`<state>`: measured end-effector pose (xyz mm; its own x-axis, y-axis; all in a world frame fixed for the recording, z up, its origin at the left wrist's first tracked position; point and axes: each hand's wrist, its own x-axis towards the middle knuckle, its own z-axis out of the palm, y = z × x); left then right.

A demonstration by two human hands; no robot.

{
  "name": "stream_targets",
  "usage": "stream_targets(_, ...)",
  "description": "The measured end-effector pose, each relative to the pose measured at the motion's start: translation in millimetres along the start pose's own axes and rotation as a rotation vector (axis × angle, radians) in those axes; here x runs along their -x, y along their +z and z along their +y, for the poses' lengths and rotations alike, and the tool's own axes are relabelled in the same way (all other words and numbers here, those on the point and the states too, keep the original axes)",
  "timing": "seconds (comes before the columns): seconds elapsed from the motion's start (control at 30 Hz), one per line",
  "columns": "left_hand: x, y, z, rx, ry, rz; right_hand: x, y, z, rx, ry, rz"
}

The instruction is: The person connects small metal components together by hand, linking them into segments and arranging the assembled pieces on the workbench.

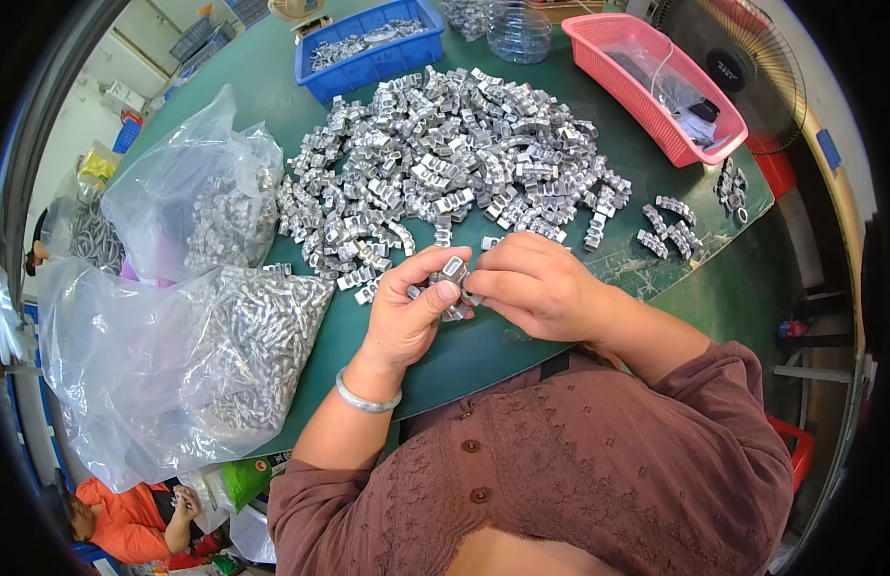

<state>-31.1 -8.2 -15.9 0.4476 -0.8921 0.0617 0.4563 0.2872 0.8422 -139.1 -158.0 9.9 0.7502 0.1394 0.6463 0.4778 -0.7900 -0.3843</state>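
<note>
Between my hands is a small silver metal piece (454,269) with an oval opening, part of a short chain-like strip of such pieces. My left hand (407,307) is closed round it, thumb pressed on its side, with a pale bangle (368,396) on the wrist. From the other side, my right hand (541,283) pinches at the same strip; its fingertips partly hide what they grip. Just beyond both hands spreads a large heap of similar silver metal pieces (445,154), many joined in short curved strips.
Clear plastic bags of metal pieces (258,346) lie at the left. A blue bin (368,69) holds more at the back. At the right are a pink basket (647,106), a fan (728,67) and several loose strips (668,230). Another person (128,523) sits at the lower left.
</note>
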Motion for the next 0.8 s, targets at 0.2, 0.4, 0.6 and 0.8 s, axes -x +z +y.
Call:
stream_targets(0.2,-1.1,-5.1,-3.8,-0.072,0.017,-0.032,-0.5,-4.4,-2.5,0.020,0.005,-0.077)
stream_targets(0.4,-1.8,-4.6,-4.2,-0.035,-0.051,-0.025,0.9,-2.7,-3.1,0.020,0.051,-0.108)
stream_targets(0.6,-3.4,-12.7,-1.1,0.135,-0.140,-0.090,0.3,-1.5,-3.1,-0.146,0.186,-0.087)
stream_targets(0.8,-4.3,-17.8,3.9,0.214,-0.267,-0.215,-6.5,-5.8,1.8,-0.294,0.198,-0.095)
